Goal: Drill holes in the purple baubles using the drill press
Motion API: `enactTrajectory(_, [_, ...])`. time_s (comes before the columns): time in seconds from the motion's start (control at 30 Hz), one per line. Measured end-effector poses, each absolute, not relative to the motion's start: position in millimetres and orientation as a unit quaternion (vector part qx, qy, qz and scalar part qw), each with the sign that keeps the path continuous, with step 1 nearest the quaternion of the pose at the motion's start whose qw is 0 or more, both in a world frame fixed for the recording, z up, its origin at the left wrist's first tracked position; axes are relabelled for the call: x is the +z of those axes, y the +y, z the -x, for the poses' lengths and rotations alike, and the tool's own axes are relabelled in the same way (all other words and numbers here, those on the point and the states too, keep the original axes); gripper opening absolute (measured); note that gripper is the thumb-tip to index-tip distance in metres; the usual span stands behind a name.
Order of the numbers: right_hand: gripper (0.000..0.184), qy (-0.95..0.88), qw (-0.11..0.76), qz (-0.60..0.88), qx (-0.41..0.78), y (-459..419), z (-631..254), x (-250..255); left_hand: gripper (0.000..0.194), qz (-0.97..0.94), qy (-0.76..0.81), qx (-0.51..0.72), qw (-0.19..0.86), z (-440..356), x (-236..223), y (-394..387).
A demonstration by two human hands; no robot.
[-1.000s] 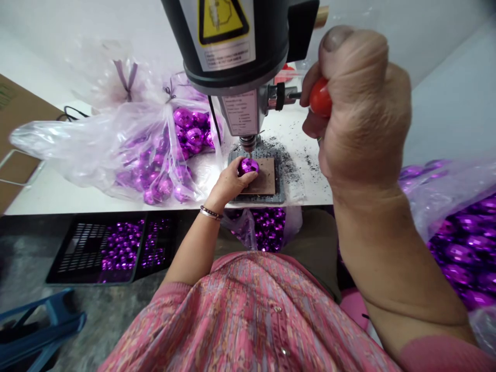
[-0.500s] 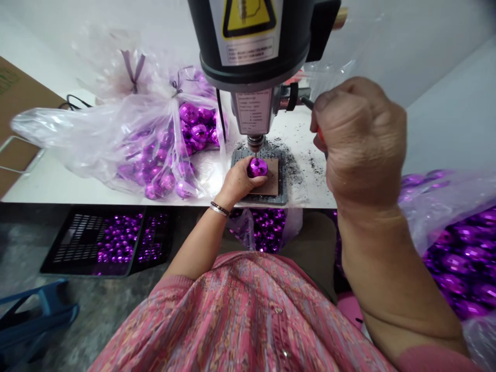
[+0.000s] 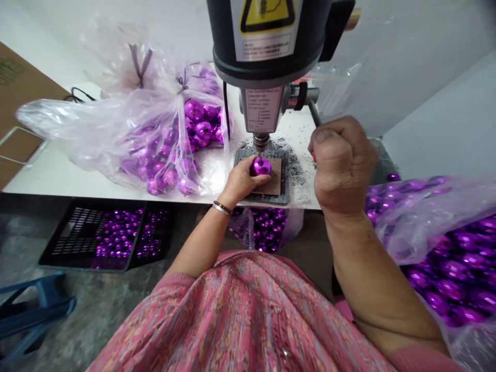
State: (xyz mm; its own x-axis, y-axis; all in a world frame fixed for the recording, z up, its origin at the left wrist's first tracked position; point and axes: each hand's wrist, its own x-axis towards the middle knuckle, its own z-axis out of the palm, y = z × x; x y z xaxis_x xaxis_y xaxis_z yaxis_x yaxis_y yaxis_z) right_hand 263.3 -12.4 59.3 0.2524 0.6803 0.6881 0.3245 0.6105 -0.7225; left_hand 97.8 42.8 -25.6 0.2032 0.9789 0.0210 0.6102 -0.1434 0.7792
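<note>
My left hand (image 3: 244, 183) cups a shiny purple ornament ball (image 3: 260, 167), pressing it onto a brown pad (image 3: 276, 181) on the grey metal base (image 3: 243, 161) of a bench drill press (image 3: 267, 36). The thin bit under the drill chuck (image 3: 261, 141) meets the top of the ball, or nearly does. My right hand (image 3: 343, 168) is a fist around the feed lever (image 3: 314, 113) at the press's right side, hiding its red knob. Dark drilling dust (image 3: 292, 168) lies around the base.
A clear bag of purple balls (image 3: 155, 139) fills the white table's left side. Below the table edge (image 3: 155, 194) are a black crate of purple balls (image 3: 116, 237) and another bag (image 3: 267, 227). A large bag of balls (image 3: 445, 253) sits at right.
My right fist has pulled the lever downward, and its red knob is now hidden. The chuck and bit sit closer to the ball, which stays under my left hand. The view has shifted slightly.
</note>
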Motion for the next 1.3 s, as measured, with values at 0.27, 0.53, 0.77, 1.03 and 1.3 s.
enactTrajectory(0.27, [0.04, -0.576, 0.7, 0.409, 0.103, -4, -260, 35, 0.046, -0.694, 0.572, 0.3, 0.319, -99, -30, 44])
enactTrajectory(0.53, [0.052, -0.554, 0.712, 0.414, 0.121, 0, -261, 47, 0.045, -0.679, 0.577, 0.301, 0.341, -101, -31, 42])
enactTrajectory(0.77, [0.027, -0.451, 0.703, 0.493, 0.243, 25, -261, 136, 0.045, -0.685, 0.551, 0.317, 0.356, -91, -22, 20])
enactTrajectory(1.03, [0.022, -0.388, 0.721, 0.515, 0.254, 18, -256, 133, 0.075, -0.759, 0.437, 0.226, 0.426, -70, -23, -21])
enactTrajectory(1.3, [0.02, -0.378, 0.754, 0.473, 0.254, 15, -258, 119, 0.036, -0.614, 0.668, 0.394, 0.147, -13, -22, 3])
